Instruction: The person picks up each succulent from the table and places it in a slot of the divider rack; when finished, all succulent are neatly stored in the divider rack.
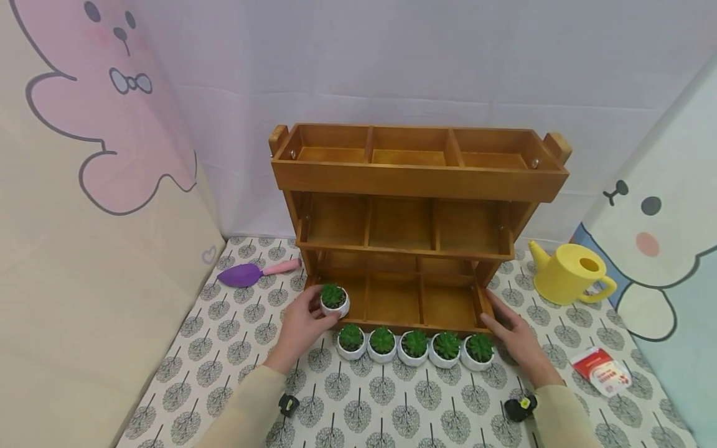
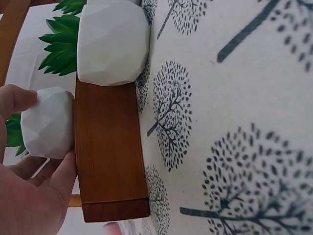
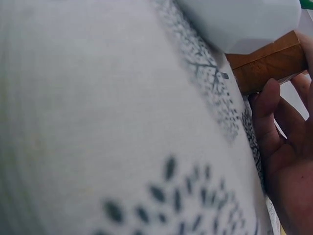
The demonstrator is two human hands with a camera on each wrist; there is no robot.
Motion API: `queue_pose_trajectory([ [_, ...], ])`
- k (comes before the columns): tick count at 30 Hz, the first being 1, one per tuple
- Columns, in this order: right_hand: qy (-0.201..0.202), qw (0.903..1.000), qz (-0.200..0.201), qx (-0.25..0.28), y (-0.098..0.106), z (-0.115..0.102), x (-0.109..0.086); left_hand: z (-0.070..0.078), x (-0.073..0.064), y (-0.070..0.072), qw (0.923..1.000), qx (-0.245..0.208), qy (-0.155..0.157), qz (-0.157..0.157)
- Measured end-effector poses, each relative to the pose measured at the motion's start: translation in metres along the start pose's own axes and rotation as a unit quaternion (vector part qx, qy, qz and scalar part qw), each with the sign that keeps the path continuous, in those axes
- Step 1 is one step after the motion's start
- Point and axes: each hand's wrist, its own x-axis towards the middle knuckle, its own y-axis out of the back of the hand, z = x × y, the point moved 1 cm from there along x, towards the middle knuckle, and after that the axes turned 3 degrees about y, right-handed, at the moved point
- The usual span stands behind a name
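Note:
My left hand [image 1: 301, 326] holds a small succulent in a white faceted pot [image 1: 335, 306] at the left compartment of the wooden shelf's [image 1: 422, 180] bottom tier. In the left wrist view, thumb and fingers grip the pot [image 2: 49, 122] from opposite sides, right at the tier's front board [image 2: 110, 147]. My right hand [image 1: 521, 342] grips the right end of that tier, its thumb at the front corner [image 3: 269, 66] and the other fingers along the outer side. Several more potted succulents [image 1: 414, 348] stand in a row before the shelf.
Left of the shelf lies a purple trowel with a pink handle [image 1: 257, 272]. A yellow watering can [image 1: 571, 274] stands to the right, and a red and white packet [image 1: 602, 371] lies nearer the front. The tree-patterned cloth [image 1: 358, 414] covers the table; a curtain [image 1: 420, 68] hangs behind.

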Motion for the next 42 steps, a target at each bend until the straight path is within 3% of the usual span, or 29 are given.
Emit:
queue_pose_trajectory([
  [8, 0.004, 1.0000, -0.001, 0.002, 0.002, 0.001, 0.000, 0.002, 0.011, -0.008, 0.9998, 0.016, -0.011, -0.004],
  [29, 0.003, 0.9999, -0.004, 0.012, 0.002, 0.000, -0.001, 0.001, 0.035, -0.021, 0.9852, 0.169, -0.011, -0.021],
  [42, -0.002, 1.0000, -0.003, 0.004, 0.002, 0.001, 0.000, -0.001, 0.044, -0.024, 0.9812, 0.191, 0.009, -0.026],
])
